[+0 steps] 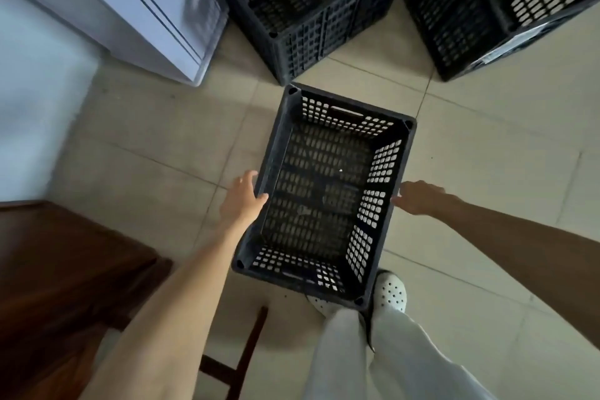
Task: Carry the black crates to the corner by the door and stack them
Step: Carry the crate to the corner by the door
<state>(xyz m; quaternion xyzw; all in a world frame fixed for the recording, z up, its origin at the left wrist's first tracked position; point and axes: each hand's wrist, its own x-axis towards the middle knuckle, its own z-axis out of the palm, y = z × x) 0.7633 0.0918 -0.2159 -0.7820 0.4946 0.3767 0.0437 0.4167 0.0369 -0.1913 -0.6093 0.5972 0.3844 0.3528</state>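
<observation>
Your hands are at both long sides of the black crate (319, 191), right in front of your feet.
Your left hand (242, 201) grips the left rim, thumb hooked over the top edge, fingers down the outside. Your right hand (418, 198) reaches the right wall, fingertips at the rim; you cannot tell whether it clasps or only touches. The crate's near end covers part of your white shoes (391, 292). Just past its far-left corner stands a far crate (302, 10), and a second crate (506, 6) sits far right. A white cabinet (146, 10) is far left and a wooden table (65, 269) near left, on the tiled floor (487, 172).
</observation>
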